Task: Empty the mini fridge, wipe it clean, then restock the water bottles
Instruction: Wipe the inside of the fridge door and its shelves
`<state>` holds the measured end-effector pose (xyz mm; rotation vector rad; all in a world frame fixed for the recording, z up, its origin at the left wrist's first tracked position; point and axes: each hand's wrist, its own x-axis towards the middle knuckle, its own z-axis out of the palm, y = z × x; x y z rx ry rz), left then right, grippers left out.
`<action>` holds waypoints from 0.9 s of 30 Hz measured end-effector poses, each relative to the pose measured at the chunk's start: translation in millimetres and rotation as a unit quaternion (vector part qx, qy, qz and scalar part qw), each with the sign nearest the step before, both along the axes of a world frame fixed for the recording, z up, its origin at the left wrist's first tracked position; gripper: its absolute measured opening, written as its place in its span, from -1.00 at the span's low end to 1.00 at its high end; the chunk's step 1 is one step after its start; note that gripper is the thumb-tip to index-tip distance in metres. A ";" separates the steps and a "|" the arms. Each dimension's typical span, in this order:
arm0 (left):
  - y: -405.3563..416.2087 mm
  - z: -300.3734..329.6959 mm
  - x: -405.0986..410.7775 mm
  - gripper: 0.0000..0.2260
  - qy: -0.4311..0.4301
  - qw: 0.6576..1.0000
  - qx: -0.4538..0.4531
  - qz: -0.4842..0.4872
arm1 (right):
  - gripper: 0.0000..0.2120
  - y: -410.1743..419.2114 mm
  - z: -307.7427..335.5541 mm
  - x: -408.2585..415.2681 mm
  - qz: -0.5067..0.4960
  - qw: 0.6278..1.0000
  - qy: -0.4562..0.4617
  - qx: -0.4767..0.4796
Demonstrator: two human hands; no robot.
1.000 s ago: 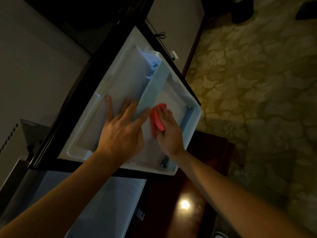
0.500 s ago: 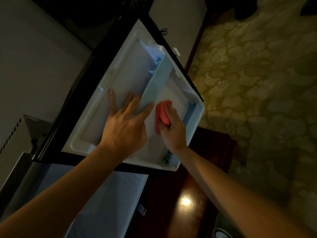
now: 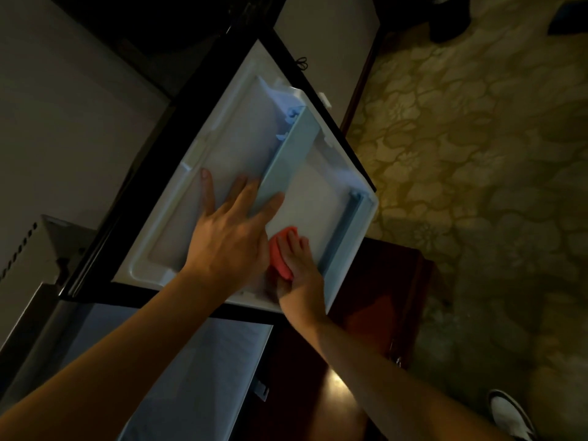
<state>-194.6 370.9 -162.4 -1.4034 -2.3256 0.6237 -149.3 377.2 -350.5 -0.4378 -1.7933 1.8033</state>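
Observation:
The mini fridge door (image 3: pixel 222 144) stands swung open, its white inner liner facing me. A pale blue shelf rail (image 3: pixel 289 154) crosses the liner diagonally. My left hand (image 3: pixel 229 237) lies flat on the liner with fingers spread, the thumb resting against the rail's near end. My right hand (image 3: pixel 297 265) presses a red cloth (image 3: pixel 281 256) against the liner in the lower door compartment, near the door's hinge edge. The fridge's pale interior (image 3: pixel 197 370) shows below my left forearm. No water bottles are in view.
A dark wooden cabinet top (image 3: pixel 366 313) with a light glare lies under the door at right. Patterned carpet (image 3: pixel 477 154) covers the floor at right. A white shoe (image 3: pixel 509 415) shows at the bottom right. Beige wall panels stand at left.
My right hand has slid the red cloth down the liner toward the door's near edge. My left hand stays pressed on the door in about the same spot.

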 end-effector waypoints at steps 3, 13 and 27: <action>0.0 0.3 -0.1 -0.56 -0.001 1.000 0.002 -0.003 | -0.41 31.7 5.5 -13.8 -0.031 0.999 -0.010 0.017; 0.1 1.0 -1.1 -0.56 -0.003 1.000 -0.002 -0.001 | -0.43 123.0 16.4 -55.1 -0.062 0.997 -0.024 -0.032; 0.1 0.7 -1.1 -0.54 0.008 1.000 -0.007 0.006 | -0.21 -20.6 -8.1 9.0 0.042 0.990 -0.077 -0.108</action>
